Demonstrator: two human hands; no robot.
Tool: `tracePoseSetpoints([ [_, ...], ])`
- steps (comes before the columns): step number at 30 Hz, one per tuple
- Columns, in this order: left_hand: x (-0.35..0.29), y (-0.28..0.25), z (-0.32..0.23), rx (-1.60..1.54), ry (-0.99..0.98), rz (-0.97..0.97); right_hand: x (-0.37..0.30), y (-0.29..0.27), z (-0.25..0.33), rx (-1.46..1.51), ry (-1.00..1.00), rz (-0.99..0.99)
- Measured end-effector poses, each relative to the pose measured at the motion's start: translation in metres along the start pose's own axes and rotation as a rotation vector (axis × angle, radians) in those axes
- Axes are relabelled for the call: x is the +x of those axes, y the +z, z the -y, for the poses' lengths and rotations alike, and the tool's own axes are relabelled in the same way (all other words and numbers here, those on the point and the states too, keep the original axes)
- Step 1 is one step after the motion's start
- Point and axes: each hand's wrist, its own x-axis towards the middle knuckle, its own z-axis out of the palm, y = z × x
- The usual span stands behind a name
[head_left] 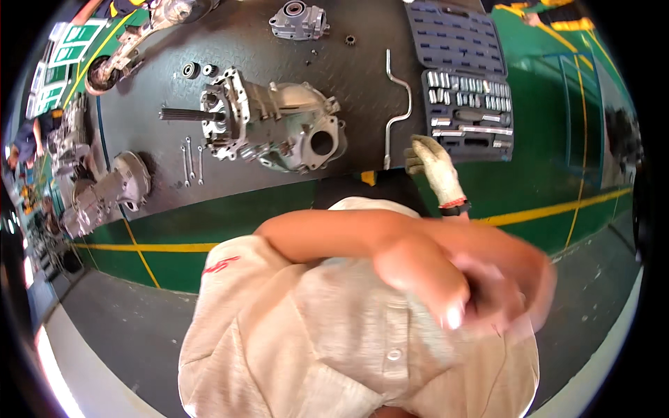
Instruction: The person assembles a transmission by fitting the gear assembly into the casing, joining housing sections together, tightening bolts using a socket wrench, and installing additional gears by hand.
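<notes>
My left arm (327, 237), bare, crosses my chest to the right. My left hand (428, 282) is at my right arm, close to the camera; its thumb shows, but the other fingers are blurred or hidden. A pale work glove with a red-edged cuff covers my right hand (431, 161), at the bench's near edge beside the socket set (470, 104). Its fingers are loosely bent and slightly apart, with nothing visible in them. Left of it lies a bent steel speed brace (404, 104). A metal gearbox (279, 122) with a splined shaft sits mid-bench.
Three wrenches (192, 164) lie left of the gearbox. Beyond it are a bearing housing (300, 22), a small gear (350, 40) and bearing rings (189, 70). Another metal casing (111, 188) stands at the bench's left edge. Other people are at the far left and far right.
</notes>
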Motion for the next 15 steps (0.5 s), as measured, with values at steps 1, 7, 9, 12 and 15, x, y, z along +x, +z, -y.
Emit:
tracePoseSetpoints([
  [1, -0.01, -0.022, 0.002, 0.257, -0.032, -0.193, 0.021, -0.008, 0.008, -0.023, -0.033, 0.05],
  [7, -0.092, -0.091, 0.035, 2.065, -0.568, -1.138, 0.194, 0.018, 0.076, -0.941, -0.52, 0.151],
  [9, -0.114, -0.077, 0.037, 2.017, -0.304, -1.519, 0.246, 0.053, 0.098, -1.176, -0.619, 0.122],
  [12, -0.141, -0.038, 0.007, 2.323, -0.06, -2.069, 0.301, 0.092, 0.121, -1.464, -0.82, 0.065],
  [15, -0.166, -0.006, -0.057, 2.693, 0.051, -2.247, 0.334, 0.109, 0.128, -1.591, -0.845, 0.17],
])
